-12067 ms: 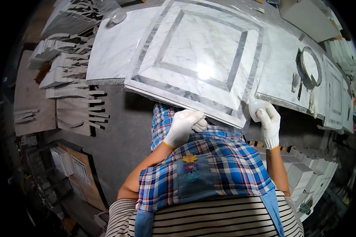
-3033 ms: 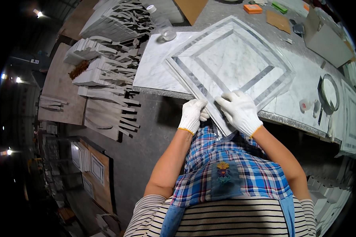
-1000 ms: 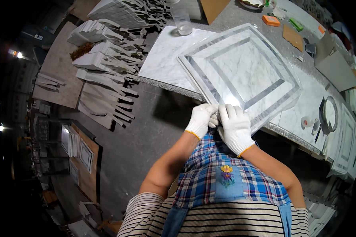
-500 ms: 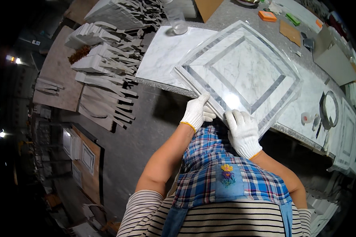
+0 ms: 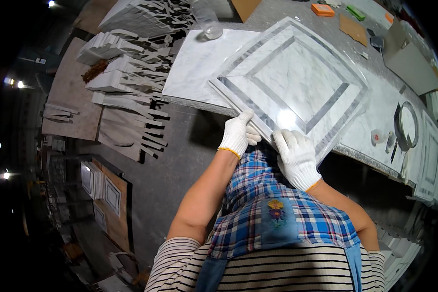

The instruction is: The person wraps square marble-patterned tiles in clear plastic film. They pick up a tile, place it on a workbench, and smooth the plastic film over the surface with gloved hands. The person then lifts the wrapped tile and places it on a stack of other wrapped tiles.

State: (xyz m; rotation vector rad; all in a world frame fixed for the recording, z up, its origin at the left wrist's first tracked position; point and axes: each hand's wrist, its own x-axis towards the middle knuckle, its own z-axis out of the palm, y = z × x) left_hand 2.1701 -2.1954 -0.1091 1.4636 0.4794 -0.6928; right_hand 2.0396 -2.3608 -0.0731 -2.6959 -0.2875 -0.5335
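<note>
A white marble panel [image 5: 297, 80] with grey inlaid bands lies turned cornerwise on the workbench, its near edge jutting toward my body. My left hand [image 5: 237, 132], in a white knitted glove, grips the panel's near-left edge with the thumb on top and the fingers curled below. Farther right along that edge, my gloved right hand [image 5: 296, 156] lays its bent fingers over the rim; the thumb is hidden. Light glares off the polished face close to the right hand. Under the panel are pale marble slabs [image 5: 192, 73] on the bench.
A clear plastic cup [image 5: 212, 30] stands beyond the panel. To the right lie a roll of tape [image 5: 408, 127] and a dark slim tool [image 5: 393, 152], with a cardboard box [image 5: 411, 61] behind. Stacks of stone strips [image 5: 126, 73] sit on boards at left; framed panels [image 5: 112, 196] rest lower left.
The whole view has shifted slightly, with the bench sitting a little higher in the picture. Both hands keep their hold on the panel's edge.
</note>
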